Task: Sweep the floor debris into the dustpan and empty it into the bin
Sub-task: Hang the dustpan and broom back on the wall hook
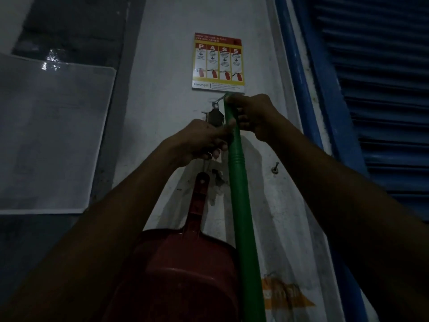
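A green broom handle (241,196) runs up the white wall to a wire hook (218,102) below a poster. My right hand (253,117) grips the handle's top end. My left hand (204,141) is just left of the handle, fingers curled and pinching at its side; what it pinches is too dark to tell. A red dustpan (185,263) hangs flat on the wall under my left forearm, its handle pointing up. The broom head is out of view.
A fire-extinguisher instruction poster (218,62) is stuck on the wall above. A blue louvred shutter (380,112) fills the right side. A clear plastic sheet (51,135) covers the left wall. A small screw (275,167) sticks out right of the handle.
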